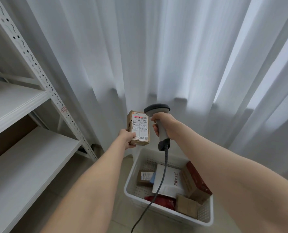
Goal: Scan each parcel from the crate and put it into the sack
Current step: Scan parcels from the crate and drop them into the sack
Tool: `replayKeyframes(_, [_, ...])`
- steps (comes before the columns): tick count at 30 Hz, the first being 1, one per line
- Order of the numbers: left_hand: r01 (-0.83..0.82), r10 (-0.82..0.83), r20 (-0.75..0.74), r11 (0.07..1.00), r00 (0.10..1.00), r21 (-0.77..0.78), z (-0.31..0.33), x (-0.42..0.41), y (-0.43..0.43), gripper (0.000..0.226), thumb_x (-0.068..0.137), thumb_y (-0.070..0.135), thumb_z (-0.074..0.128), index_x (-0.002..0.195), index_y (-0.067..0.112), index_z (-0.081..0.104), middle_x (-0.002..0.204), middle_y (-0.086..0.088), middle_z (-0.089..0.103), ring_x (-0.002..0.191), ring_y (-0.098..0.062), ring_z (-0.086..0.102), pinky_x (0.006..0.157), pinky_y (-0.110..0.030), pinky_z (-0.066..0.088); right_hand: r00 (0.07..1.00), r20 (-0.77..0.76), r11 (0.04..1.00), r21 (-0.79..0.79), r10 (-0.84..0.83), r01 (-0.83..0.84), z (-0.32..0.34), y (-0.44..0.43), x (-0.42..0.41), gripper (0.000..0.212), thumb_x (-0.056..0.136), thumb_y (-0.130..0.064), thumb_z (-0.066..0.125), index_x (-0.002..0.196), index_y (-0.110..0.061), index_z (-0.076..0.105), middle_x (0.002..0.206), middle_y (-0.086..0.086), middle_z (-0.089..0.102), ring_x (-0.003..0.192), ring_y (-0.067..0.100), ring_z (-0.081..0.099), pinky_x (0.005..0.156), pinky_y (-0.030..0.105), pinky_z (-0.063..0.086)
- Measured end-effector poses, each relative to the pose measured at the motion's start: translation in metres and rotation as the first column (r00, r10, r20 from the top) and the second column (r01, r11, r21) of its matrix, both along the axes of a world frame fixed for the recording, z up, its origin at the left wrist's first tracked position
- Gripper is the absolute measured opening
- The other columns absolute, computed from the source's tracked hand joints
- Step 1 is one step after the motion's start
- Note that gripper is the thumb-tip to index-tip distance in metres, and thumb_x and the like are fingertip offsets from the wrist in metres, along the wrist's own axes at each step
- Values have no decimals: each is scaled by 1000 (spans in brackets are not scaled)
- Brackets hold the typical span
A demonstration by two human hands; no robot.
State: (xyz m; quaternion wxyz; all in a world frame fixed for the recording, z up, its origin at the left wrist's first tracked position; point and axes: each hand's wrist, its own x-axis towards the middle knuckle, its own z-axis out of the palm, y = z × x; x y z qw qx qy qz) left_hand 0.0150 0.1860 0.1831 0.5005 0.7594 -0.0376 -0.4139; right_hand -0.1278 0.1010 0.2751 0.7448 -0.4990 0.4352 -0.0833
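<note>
My left hand holds a small brown cardboard parcel upright by its lower left corner, with the white label facing me. My right hand grips the handle of a grey barcode scanner just right of the parcel. A red scan line lies across the barcode at the top of the label. Below them on the floor stands the white plastic crate, holding several parcels: a white mailer, a small brown box, a red-and-brown box and a red packet. No sack is in view.
White metal shelving fills the left side, its post close to the crate. A white curtain hangs behind everything. The scanner's grey cable drops across the crate toward the bottom edge. The floor is light tile.
</note>
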Motion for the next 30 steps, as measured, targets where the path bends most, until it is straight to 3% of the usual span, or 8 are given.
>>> replayKeyframes(6, [-4,4,9,1000,1000,-5,3,2,3,28,95,-1,50,123,5,50,116,-18,65,90,-29,63,74,-45,52,1000,14,1000,-4,21,-21,4,4,-1,10,87,-8,54,78,-9,49,53,4,51,41,13,47,44,19,44])
replayKeyframes(15, [-17,17,9,1000,1000,-5,7,4,7,19,95,-2,50,112,6,50,115,-18,65,89,-30,63,74,-46,52,1000,15,1000,-25,-1,1,7,7,-2,6,87,-11,56,89,-8,50,62,7,53,44,14,48,45,20,45])
replayKeyframes(18, [-13,13,1,1000,1000,-8,6,3,8,25,95,-2,50,119,3,49,116,-19,64,88,-30,63,74,-46,52,1000,19,1000,-25,0,0,7,9,-1,10,87,-10,56,95,-8,52,62,7,54,44,14,48,45,20,46])
replayKeyframes(27, [19,-19,10,1000,1000,10,8,1,11,30,95,-1,49,125,2,49,118,-19,64,102,-32,64,74,-45,53,1000,-11,1000,-31,4,-4,12,15,1,7,87,-9,54,82,-9,48,58,6,50,41,14,44,43,19,43])
replayKeyframes(30, [27,-28,15,1000,1000,16,9,0,12,30,95,-1,49,125,2,49,117,-19,64,96,-31,64,72,-44,53,1000,-13,999,-37,8,-8,13,16,1,9,87,-9,54,80,-10,48,57,6,49,41,14,44,43,18,43])
